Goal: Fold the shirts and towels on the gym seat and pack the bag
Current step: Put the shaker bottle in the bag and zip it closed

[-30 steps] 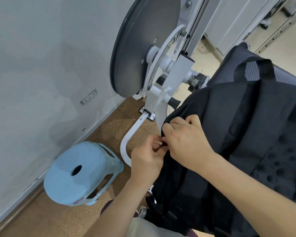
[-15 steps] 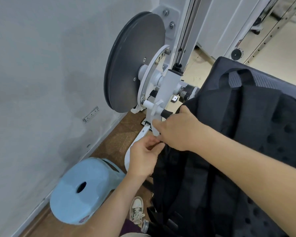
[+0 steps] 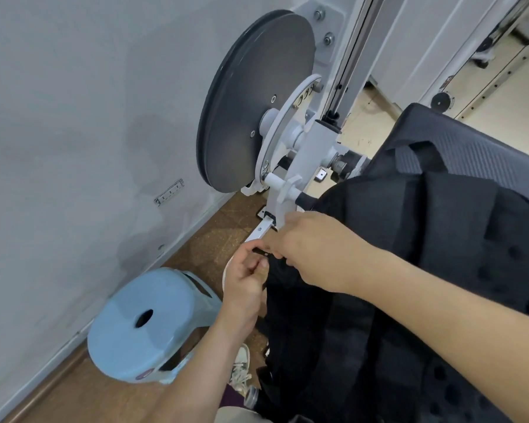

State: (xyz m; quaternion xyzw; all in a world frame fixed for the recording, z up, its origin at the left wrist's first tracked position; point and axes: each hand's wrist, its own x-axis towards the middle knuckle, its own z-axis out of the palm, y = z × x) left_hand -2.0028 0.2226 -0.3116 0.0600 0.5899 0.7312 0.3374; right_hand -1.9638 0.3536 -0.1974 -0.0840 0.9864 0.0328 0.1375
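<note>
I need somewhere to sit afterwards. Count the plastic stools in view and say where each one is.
1. A single light blue round plastic stool with a hole in its seat stands on the brown floor beside the grey wall, left of the black backpack. The backpack may hide others.

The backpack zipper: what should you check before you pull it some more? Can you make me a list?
1. Left hand pinches a small dark tab, probably the zipper pull: ok.
2. Right hand holds the backpack edge beside the pull: ok.
3. Backpack rests against the ribbed grey pad and is not sliding off: ok.
4. Zipper track free of caught cloth: cannot tell, the hands cover it.
5. Shirts and towels are all inside: cannot tell, none are in view.
6. Room for the elbow beside the blue stool and the gym machine disc: ok, both stand clear of the hands.
</note>
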